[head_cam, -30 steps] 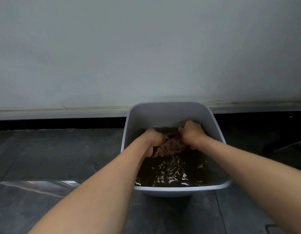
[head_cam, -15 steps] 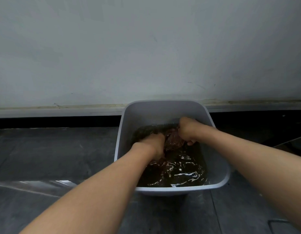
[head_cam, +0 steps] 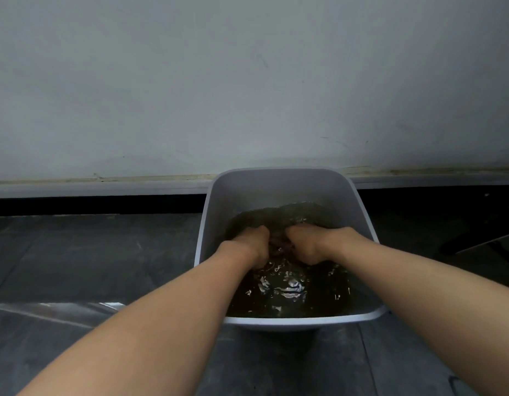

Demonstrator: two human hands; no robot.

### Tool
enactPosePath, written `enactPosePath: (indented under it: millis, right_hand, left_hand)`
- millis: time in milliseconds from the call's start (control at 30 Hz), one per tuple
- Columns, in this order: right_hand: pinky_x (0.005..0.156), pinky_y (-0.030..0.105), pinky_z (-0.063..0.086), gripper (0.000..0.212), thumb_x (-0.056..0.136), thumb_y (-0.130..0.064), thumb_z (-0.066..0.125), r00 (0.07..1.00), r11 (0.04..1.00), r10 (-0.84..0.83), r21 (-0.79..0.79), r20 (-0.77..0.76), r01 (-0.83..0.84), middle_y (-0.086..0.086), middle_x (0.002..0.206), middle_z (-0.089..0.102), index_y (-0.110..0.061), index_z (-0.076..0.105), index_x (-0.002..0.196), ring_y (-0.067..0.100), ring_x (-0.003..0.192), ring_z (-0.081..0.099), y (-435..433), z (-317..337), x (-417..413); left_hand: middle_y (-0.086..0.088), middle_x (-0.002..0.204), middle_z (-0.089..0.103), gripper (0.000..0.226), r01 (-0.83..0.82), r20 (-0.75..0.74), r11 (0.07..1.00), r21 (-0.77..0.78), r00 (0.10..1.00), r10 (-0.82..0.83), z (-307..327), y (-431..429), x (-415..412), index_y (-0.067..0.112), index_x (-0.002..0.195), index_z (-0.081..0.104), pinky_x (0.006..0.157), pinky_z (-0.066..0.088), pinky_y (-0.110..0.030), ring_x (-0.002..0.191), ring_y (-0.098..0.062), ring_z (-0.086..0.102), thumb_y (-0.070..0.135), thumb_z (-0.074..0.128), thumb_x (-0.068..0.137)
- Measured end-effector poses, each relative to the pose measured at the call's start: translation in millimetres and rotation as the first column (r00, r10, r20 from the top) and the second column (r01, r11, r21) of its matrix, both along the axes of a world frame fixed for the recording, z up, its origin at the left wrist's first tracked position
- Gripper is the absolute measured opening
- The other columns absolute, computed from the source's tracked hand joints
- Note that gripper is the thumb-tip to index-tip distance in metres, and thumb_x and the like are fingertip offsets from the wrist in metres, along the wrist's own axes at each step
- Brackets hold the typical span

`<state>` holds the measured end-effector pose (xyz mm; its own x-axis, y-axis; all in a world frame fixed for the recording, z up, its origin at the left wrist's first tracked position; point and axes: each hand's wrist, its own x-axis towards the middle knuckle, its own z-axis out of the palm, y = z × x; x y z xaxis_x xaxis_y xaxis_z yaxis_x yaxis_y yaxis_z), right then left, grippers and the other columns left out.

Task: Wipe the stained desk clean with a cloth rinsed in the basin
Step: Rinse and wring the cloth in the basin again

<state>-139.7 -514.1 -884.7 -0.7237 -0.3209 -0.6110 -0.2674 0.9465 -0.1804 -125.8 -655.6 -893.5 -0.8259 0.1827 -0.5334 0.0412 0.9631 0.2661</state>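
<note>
Both hands in the basin, seen from above. The left hand (head_cam: 252, 244) and the right hand (head_cam: 308, 244) lie close together at the water line. Their fingers curl downward and close round a bunched reddish-brown cloth (head_cam: 277, 243), which shows only in the narrow gap between them. The fingertips are under water and cannot be seen. The cloth sits partly submerged near the middle of the basin (head_cam: 276, 323), a pale grey square tub with rounded corners. The water (head_cam: 327, 298) is dark, murky and rippled, with bright glints on the near side. The basin stands on a dark tiled floor (head_cam: 90, 252), close against a pale wall (head_cam: 247, 81) with a grey skirting board (head_cam: 105, 190) along its foot.
</note>
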Motion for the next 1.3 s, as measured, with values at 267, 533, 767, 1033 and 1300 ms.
enactPosePath:
  millis: [267,533,767,1033,1300]
  right_hand:
    - [0.066,0.035,0.057,0.013,0.101,-0.014,0.053,0.913,0.899,-0.387,-0.168,0.129,0.405,0.014,0.097,0.066,-0.007,0.060,0.093,0.026,0.077,0.064,7,6,-6]
    - [0.048,0.023,0.048,0.017,0.097,0.002,0.042,0.497,0.386,-0.636,-0.315,0.590,0.867,0.013,0.081,0.058,-0.006,0.057,0.092,0.018,0.063,0.054,3,41,3]
    - [0.084,0.038,0.044,0.019,0.090,-0.001,0.045,0.514,0.380,-0.642,-0.345,0.569,0.858,0.007,0.099,0.062,-0.009,0.057,0.102,0.022,0.095,0.056,2,71,10]
    - [0.067,0.029,0.052,0.017,0.102,-0.022,0.055,0.500,0.225,-0.469,-0.449,0.728,0.865,0.016,0.090,0.060,-0.005,0.057,0.101,0.022,0.077,0.058,14,76,14]
    - [0.081,0.031,0.057,0.015,0.087,0.012,0.061,0.704,0.336,-0.424,-0.623,0.569,0.706,0.012,0.093,0.063,-0.002,0.060,0.092,0.022,0.092,0.064,11,79,25]
  left_hand:
    - [-0.016,0.119,0.062,0.025,-0.141,0.286,0.990,-0.004,0.948,0.136,4,0,5,0.006,0.119,0.058,0.086,0.057,-0.041,0.103,-0.033,0.064,0.012,0.058,0.095]
    - [-0.010,0.076,0.059,0.013,-0.862,0.861,0.393,0.321,0.439,0.259,29,5,2,0.004,0.100,0.056,0.042,0.045,-0.016,0.057,-0.013,0.056,0.016,0.050,0.100]
    - [-0.014,0.092,0.066,0.017,-0.822,0.779,0.142,0.552,0.569,0.265,35,12,10,0.009,0.108,0.062,0.053,0.058,-0.026,0.076,-0.024,0.064,0.015,0.068,0.093]
    - [-0.007,0.112,0.064,0.042,0.208,-0.396,0.927,0.313,0.916,-0.071,45,7,2,0.011,0.115,0.054,0.076,0.039,-0.020,0.103,-0.022,0.061,0.012,0.076,0.079]
    - [0.004,0.074,0.068,0.020,0.306,-0.481,0.941,0.146,0.853,-0.203,54,-3,0,0.022,0.076,0.059,0.057,0.047,-0.028,0.067,-0.017,0.064,0.036,0.070,0.086]
